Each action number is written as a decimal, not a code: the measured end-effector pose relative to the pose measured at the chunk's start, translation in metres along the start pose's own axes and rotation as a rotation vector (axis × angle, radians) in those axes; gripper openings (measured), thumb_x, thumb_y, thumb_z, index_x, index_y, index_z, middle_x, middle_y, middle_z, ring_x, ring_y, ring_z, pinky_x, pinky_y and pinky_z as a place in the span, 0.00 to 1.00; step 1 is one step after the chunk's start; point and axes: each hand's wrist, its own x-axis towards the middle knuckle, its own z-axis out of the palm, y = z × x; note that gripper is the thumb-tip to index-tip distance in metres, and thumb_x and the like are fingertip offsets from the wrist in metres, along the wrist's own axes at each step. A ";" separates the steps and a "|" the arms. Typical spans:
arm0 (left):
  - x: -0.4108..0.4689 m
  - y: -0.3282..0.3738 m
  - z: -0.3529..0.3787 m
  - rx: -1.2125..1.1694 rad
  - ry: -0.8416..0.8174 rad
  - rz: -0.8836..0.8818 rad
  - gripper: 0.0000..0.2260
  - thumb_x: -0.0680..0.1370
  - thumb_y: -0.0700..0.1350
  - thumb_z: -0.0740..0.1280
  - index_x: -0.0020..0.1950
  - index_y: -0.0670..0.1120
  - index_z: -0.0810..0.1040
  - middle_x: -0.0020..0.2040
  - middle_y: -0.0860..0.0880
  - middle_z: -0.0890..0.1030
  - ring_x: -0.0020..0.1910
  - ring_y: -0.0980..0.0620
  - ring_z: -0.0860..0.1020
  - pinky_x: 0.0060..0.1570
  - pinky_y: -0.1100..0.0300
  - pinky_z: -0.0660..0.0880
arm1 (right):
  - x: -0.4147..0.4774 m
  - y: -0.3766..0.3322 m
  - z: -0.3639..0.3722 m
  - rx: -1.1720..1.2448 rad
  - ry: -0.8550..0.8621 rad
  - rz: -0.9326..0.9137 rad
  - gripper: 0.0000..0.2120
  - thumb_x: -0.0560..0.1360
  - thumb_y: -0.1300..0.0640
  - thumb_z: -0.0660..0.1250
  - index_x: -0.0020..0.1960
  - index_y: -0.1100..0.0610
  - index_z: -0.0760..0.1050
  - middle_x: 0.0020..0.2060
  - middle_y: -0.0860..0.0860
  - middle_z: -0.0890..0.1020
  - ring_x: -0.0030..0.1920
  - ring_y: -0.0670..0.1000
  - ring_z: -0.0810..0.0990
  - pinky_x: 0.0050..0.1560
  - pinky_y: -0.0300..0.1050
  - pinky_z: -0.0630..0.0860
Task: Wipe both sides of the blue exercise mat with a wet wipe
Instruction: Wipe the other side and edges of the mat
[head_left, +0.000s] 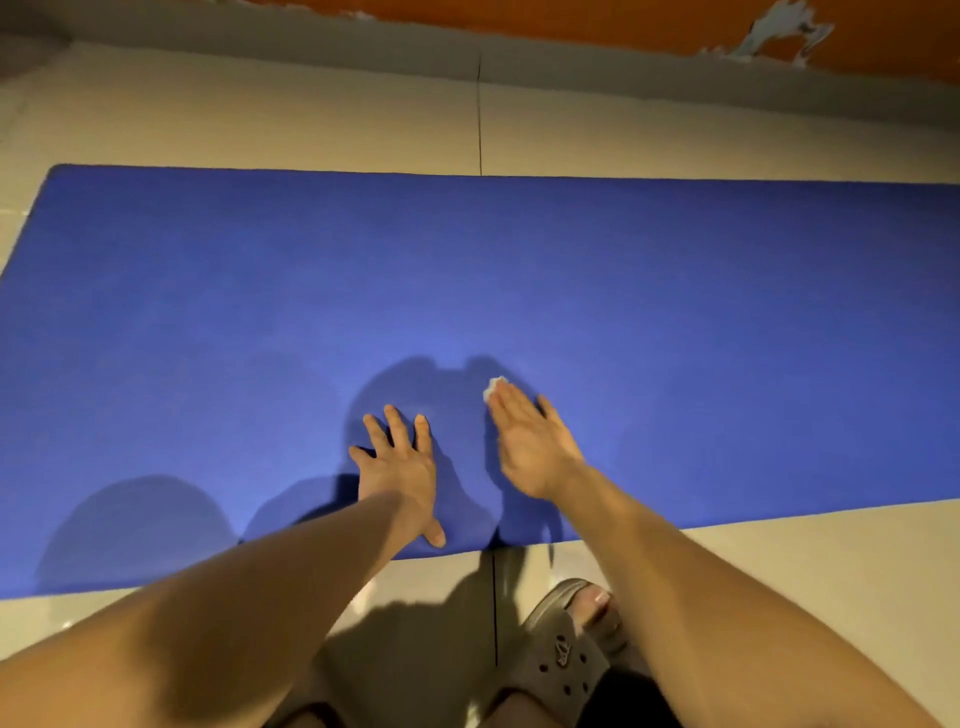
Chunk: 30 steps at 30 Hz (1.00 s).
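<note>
Left hand (400, 467) sits flat on the blue mat (519, 270), fingers spread wide, holding nothing. Right hand (532, 449) keeps its fingers straight and presses a white wipe (495, 385) onto the mat. The wipe pokes out just past the fingertips.

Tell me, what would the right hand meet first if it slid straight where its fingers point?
Nothing, it seems: beyond the right hand and its wet wipe lies only bare blue mat, then floor tiles.
</note>
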 end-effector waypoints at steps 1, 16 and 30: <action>0.000 -0.001 0.000 -0.002 -0.003 0.003 0.71 0.61 0.70 0.78 0.80 0.41 0.30 0.79 0.32 0.36 0.78 0.25 0.42 0.73 0.34 0.60 | -0.002 0.018 -0.006 0.027 0.014 0.070 0.35 0.80 0.58 0.56 0.82 0.57 0.45 0.82 0.50 0.44 0.81 0.51 0.43 0.78 0.61 0.46; -0.009 -0.011 0.003 -0.054 0.048 0.030 0.70 0.61 0.72 0.76 0.81 0.45 0.31 0.81 0.36 0.37 0.79 0.29 0.41 0.72 0.37 0.61 | 0.011 -0.025 -0.022 0.276 0.000 0.276 0.32 0.77 0.60 0.60 0.77 0.66 0.53 0.78 0.60 0.57 0.77 0.63 0.57 0.72 0.56 0.63; 0.043 -0.184 -0.012 0.026 0.142 0.165 0.73 0.53 0.79 0.72 0.82 0.46 0.36 0.81 0.37 0.40 0.81 0.36 0.41 0.76 0.40 0.51 | 0.022 0.013 -0.013 0.082 0.026 0.619 0.43 0.80 0.32 0.45 0.81 0.63 0.43 0.81 0.56 0.43 0.81 0.53 0.41 0.78 0.60 0.47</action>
